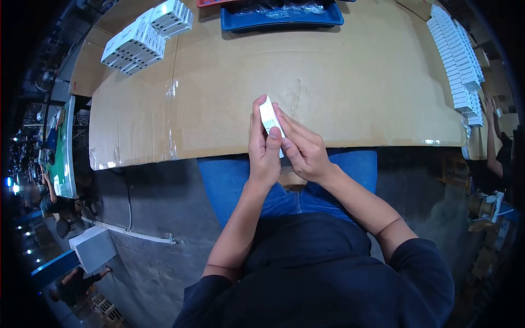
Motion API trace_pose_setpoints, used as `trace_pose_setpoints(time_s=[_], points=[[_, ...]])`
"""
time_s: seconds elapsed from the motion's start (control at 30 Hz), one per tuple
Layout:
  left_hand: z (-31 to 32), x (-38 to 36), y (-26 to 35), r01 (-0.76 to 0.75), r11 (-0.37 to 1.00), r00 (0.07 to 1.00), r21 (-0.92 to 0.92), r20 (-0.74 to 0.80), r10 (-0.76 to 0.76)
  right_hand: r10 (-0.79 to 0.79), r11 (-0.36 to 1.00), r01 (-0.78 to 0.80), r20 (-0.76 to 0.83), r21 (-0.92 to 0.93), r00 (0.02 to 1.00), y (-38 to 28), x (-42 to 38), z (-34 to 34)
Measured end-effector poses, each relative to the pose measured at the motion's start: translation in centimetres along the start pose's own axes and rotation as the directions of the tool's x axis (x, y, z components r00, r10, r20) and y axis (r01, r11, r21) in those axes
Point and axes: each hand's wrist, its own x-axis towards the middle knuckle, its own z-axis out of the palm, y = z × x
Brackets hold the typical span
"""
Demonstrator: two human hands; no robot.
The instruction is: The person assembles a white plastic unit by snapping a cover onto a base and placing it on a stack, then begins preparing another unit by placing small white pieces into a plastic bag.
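A small white box (267, 115) is held between my two hands, just past the near edge of the cardboard-covered table. My left hand (263, 156) wraps its left side, with the thumb lying along the box's face. On the other side, my right hand (307, 150) presses against the box with fingers and thumb bent. The box tilts slightly, its top end leaning left. Part of its lower end is covered by my fingers, and I cannot make out any print on it.
White boxes (134, 46) stand stacked at the table's far left. More white boxes (455, 63) line its right edge. A blue tray (281, 24) with clear plastic wrapping lies at the back. Taped cardboard (219, 98) covers the table. Other people work at both sides.
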Motion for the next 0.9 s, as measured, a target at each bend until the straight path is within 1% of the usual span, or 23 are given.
trace_pose_setpoints(time_s=[0.03, 0.27, 0.37, 0.47, 0.57, 0.63, 0.67, 0.73, 0.77, 0.8, 0.83, 0.87, 0.9], points=[[0.0, 0.0, 0.0, -0.019, 0.999, 1.000, 0.031, -0.011, 0.019, 0.014, 1.000, -0.014, -0.004, 0.012, 1.000, -0.1, -0.1, 0.0], [-0.1, -0.3, -0.7, -0.036, 0.999, 0.999, 0.026, -0.006, 0.036, -0.026, 1.000, 0.026, -0.032, -0.014, 0.999, -0.1, -0.3, 0.3], [-0.1, -0.5, -0.8, -0.020, 1.000, 1.000, 0.011, 0.000, 0.020, -0.050, 0.998, 0.048, -0.039, -0.040, 0.998, 0.3, -0.5, 0.5], [0.1, -0.5, -1.2, -0.013, 1.000, 1.000, 0.000, -0.021, 0.013, -0.026, 0.999, 0.024, -0.035, -0.045, 0.999, 0.5, -0.7, 0.6], [-0.1, -0.7, -1.5, 0.007, 1.000, 1.000, -0.017, -0.005, -0.007, -0.056, 0.997, 0.052, -0.060, -0.065, 0.997, 0.5, -0.7, 1.1], [-0.1, -0.7, -1.8, -0.016, 0.997, 0.999, -0.080, -0.032, 0.014, 0.010, 0.999, -0.013, -0.073, -0.034, 0.997, 0.2, -0.8, 1.2], [0.0, -0.6, -1.6, -0.019, 0.996, 0.999, -0.083, -0.031, 0.016, 0.009, 0.999, -0.011, -0.074, -0.038, 0.997, 0.2, -0.8, 1.0], [-0.4, -0.2, -1.1, 0.039, 0.990, 0.996, -0.136, -0.077, -0.050, 0.132, 0.990, -0.130, -0.034, 0.049, 0.991, 0.1, -0.2, 0.8], [-0.7, 0.3, -0.7, 0.036, 0.994, 0.996, -0.099, -0.078, -0.043, 0.132, 0.990, -0.130, -0.034, 0.051, 0.991, 0.1, -0.1, 0.7], [-0.7, 0.3, -0.3, 0.036, 0.995, 0.996, -0.098, -0.079, -0.044, 0.258, 0.939, -0.247, -0.013, 0.241, 0.966, 0.3, 0.1, 0.4], [-0.8, 0.2, 0.2, 0.080, 0.988, 0.994, -0.129, -0.058, -0.088, 0.375, 0.836, -0.354, 0.033, 0.419, 0.926, 0.3, 0.2, 0.3], [-0.8, 0.2, 0.8, 0.125, 0.979, 0.991, -0.158, -0.035, -0.132, 0.378, 0.834, -0.356, 0.034, 0.421, 0.925, 0.2, 0.4, 0.3], [-0.8, 0.1, 0.5, 0.130, 0.979, 0.990, -0.158, -0.036, -0.138, 0.394, 0.836, -0.376, 0.039, 0.400, 0.918, -0.1, 0.5, 0.3]])
